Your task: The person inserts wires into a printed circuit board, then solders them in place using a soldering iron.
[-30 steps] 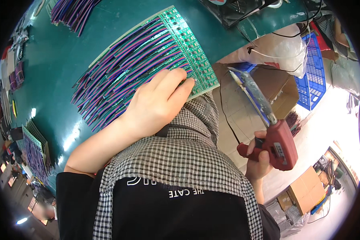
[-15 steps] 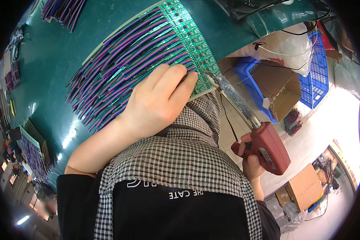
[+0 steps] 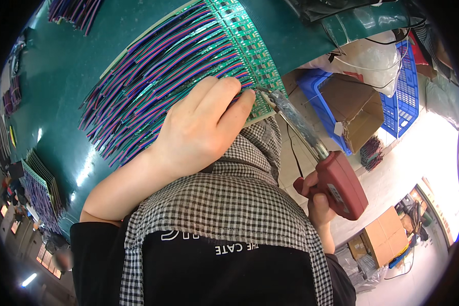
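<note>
My left hand (image 3: 201,120) lies over the lower end of a green circuit board panel (image 3: 260,64). Its fingers are curled and press on the multicoloured ribbon wires (image 3: 163,76) along the board's edge; the exact grip is partly hidden. Rows of small chips cover the panel, and the wires fan out to the left. In my right hand (image 3: 321,206) is a soldering gun (image 3: 341,186) with a dark red body. Its long metal barrel points up and left, with the tip at the board close to my left fingertips.
The green table (image 3: 61,92) carries more wired boards (image 3: 41,188) at the left and a wire bundle (image 3: 76,15) at the far edge. To the right, a blue crate (image 3: 311,94) and a cardboard box (image 3: 364,120) stand beside the table. A dark cable (image 3: 290,148) hangs beneath the barrel.
The soldering gun has shifted slightly up and left, bringing its tip nearer my left fingertips. My left hand stays on the wires, and the view has shifted a little.
</note>
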A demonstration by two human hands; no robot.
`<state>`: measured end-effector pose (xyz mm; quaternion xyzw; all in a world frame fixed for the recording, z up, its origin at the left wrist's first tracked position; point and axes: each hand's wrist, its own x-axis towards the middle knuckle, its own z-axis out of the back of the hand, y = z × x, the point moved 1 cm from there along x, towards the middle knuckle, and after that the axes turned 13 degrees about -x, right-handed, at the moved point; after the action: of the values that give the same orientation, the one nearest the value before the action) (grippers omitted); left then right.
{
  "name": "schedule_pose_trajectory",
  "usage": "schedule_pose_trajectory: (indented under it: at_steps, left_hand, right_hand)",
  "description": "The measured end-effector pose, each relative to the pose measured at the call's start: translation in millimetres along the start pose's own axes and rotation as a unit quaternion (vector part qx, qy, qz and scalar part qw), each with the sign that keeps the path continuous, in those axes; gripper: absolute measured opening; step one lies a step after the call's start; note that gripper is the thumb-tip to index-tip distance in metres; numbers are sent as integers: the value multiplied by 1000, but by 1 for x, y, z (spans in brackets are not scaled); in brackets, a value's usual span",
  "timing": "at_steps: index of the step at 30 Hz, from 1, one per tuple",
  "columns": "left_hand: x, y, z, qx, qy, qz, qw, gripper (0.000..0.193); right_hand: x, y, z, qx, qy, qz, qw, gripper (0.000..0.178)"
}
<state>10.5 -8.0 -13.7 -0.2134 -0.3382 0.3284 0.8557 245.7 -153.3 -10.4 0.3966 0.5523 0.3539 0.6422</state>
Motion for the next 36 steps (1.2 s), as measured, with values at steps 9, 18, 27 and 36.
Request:
schedule_pose_trajectory:
  at_steps: [9, 18, 27, 36]
  left_hand:
    - [2, -3, 0, 11, 16, 7, 1000, 33]
    - [1, -4, -1, 47, 20, -9, 999, 34]
    - [1, -5, -1, 56, 28, -11, 998, 33]
    - [0, -5, -2, 72, 25, -25, 997, 33]
  right_hand:
    - [-6, 6, -4, -70, -68, 79, 992, 72]
    - [-3, -2, 7, -96, -6, 72, 993, 69]
    - [-8, -14, 16, -173, 9, 150, 973, 71]
    - [-10, -7, 15, -191, 3, 109, 975, 67]
